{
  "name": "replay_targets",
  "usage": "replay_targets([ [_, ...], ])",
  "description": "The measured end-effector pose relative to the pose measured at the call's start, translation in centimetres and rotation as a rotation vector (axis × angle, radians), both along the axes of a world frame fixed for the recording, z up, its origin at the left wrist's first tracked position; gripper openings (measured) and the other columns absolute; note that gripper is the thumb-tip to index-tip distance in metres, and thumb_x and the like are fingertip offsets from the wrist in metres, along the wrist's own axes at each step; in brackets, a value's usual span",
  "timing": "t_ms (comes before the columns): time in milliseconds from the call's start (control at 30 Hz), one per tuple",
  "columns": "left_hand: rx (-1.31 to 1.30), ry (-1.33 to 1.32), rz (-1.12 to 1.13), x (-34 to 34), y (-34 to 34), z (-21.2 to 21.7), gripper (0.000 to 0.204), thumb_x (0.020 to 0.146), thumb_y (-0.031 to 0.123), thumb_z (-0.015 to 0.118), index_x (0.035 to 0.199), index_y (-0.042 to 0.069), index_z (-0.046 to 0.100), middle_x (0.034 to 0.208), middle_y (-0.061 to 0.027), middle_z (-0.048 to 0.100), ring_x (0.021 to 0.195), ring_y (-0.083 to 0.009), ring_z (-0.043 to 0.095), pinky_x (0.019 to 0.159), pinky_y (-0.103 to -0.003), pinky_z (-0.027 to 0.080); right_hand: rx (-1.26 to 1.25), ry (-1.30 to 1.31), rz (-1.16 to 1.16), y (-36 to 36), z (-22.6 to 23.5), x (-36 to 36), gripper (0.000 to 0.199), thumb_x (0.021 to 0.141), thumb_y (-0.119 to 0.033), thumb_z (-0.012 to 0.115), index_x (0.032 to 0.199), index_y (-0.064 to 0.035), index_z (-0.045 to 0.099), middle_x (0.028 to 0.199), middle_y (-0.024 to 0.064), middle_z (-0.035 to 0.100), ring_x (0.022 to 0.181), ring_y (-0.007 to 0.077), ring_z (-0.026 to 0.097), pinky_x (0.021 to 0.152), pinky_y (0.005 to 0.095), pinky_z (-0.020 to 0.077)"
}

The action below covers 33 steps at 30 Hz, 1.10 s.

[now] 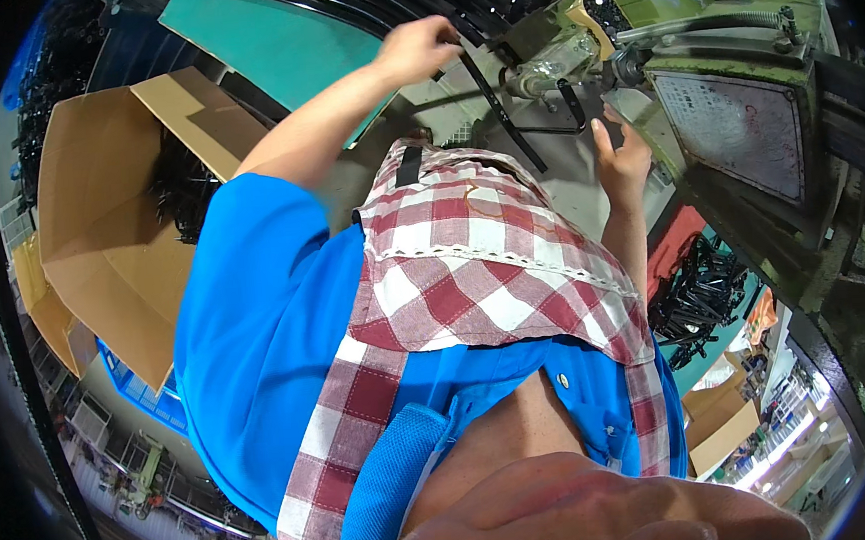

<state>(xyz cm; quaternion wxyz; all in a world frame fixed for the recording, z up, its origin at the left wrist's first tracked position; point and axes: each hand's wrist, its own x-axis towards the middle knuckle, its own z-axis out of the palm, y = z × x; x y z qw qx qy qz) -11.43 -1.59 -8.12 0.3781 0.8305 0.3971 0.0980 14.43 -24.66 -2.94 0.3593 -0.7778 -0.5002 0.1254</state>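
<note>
Overhead, the green machine (739, 68) fills the right side, a cardboard box (98, 213) of black parts the left. Left hand (419, 48) is closed around a black strip (502, 115) at the machine's front — right hand (621, 151) open beside it.

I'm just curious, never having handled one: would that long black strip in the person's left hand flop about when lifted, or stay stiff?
Probably fairly stiff: the black strip runs straight from the left hand down to the bench without sagging. It looks light for its length, since it is thin and narrow and the fingers alone hold it. It seems flat, so unlikely to roll.
</note>
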Motion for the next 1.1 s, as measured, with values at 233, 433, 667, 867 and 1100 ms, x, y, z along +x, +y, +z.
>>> replay_targets([
  [233,0.624,0.596,-0.131,-5.9,5.6,-3.9,0.031,0.085,0.012,0.053,0.114,0.012,0.061,0.090,-0.0133,0.069,0.087,-0.0293,0.069,0.070,-0.041,0.055,-0.095,0.024,0.001,0.5,1.9,-0.1,0.028,0.085,-0.020,0.070,0.105,-0.0003,0.067,0.103,0.0146,0.067,0.099,0.0306,0.061,0.092,0.0389,0.0454],
  [433,0.757,0.621,-0.260,-4.3,7.3,-4.5,0.024,0.085,0.014,0.054,0.107,0.010,0.064,0.091,-0.0102,0.068,0.089,-0.0262,0.068,0.074,-0.037,0.054,-0.047,-0.142,0.057,-0.1,2.0,0.0,0.026,0.087,-0.021,0.067,0.108,-0.0057,0.065,0.105,0.0125,0.064,0.101,0.0290,0.059,0.092,0.0372,0.0445],
  [667,0.720,0.594,-0.445,-4.1,7.2,-5.4,0.015,0.086,0.011,0.053,0.101,0.009,0.056,0.092,-0.0103,0.065,0.090,-0.0277,0.066,0.076,-0.039,0.053,0.113,-0.271,0.138,-0.3,3.4,-1.5,0.021,0.081,-0.006,0.072,0.101,-0.0063,0.065,0.095,0.0120,0.065,0.092,0.0309,0.062,0.083,0.0378,0.0479],
  [867,0.731,0.616,-0.330,-5.5,7.5,-5.5,0.027,0.087,0.012,0.053,0.113,0.014,0.049,0.090,-0.0086,0.066,0.088,-0.0253,0.067,0.075,-0.039,0.052,0.119,-0.262,0.192,0.1,3.9,-2.6,0.022,0.077,-0.002,0.073,0.097,-0.0049,0.065,0.093,0.0129,0.065,0.090,0.0319,0.064,0.075,0.0375,0.0506],
  [1100,0.756,0.638,-0.345,-4.8,7.4,-6.8,0.020,0.086,0.014,0.054,0.106,0.013,0.055,0.090,-0.0081,0.066,0.089,-0.0264,0.066,0.076,-0.039,0.051,0.086,-0.210,0.254,0.8,3.7,-3.1,0.023,0.077,-0.002,0.073,0.098,-0.0045,0.065,0.097,0.0132,0.065,0.089,0.0320,0.064,0.075,0.0379,0.0521],
])
